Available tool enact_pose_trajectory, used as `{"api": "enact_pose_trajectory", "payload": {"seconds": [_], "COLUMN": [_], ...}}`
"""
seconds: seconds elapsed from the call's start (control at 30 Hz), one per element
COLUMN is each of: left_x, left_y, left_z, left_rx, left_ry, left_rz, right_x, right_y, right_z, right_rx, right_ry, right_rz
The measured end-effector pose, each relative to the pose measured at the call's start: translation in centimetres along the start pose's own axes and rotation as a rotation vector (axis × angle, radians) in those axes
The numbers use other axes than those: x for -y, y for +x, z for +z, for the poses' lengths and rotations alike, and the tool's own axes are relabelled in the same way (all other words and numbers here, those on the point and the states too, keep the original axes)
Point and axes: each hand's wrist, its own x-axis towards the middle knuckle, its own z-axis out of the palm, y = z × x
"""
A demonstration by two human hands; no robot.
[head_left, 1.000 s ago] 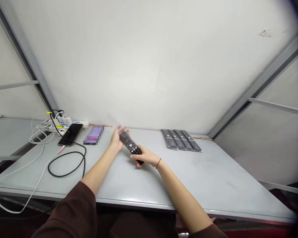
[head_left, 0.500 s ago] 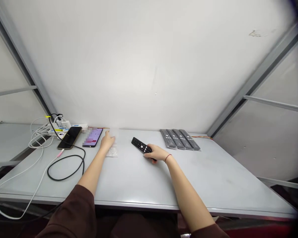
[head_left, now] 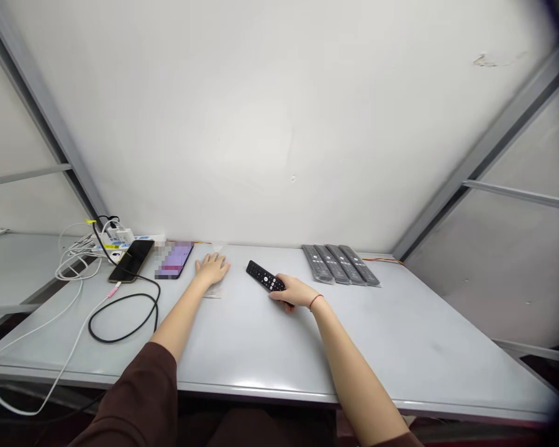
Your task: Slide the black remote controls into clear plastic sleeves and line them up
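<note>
Here, slim black button-faced remote [head_left: 264, 277].

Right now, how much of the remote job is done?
Done: four remotes, seemingly in clear wrap, lie in a row by the wall. In hand: the right hand grips a bare black remote on the table; the left hand lies flat on a clear bag. Left: that remote is outside the bag, apart from the row.
</note>
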Motion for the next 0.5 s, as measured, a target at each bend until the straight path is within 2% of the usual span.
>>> {"api": "enact_pose_trajectory", "payload": {"seconds": [0.13, 0.3, 0.5], "left_x": [-0.2, -0.3, -0.2], "left_y": [2.1, 4.1, 3.9], "left_z": [-0.5, 0.2, 0.9], "left_rx": [-0.179, -0.095, -0.107], "left_ry": [-0.199, -0.139, -0.150], "left_rz": [0.050, 0.071, 0.096], "right_x": [0.3, 0.6, 0.3], "right_y": [-0.3, -0.5, -0.2], "right_z": [0.0, 0.1, 0.2], "right_rx": [0.001, -0.004, -0.011], "right_ry": [-0.014, 0.004, 0.016], "right_rz": [-0.004, -0.003, -0.006]}}
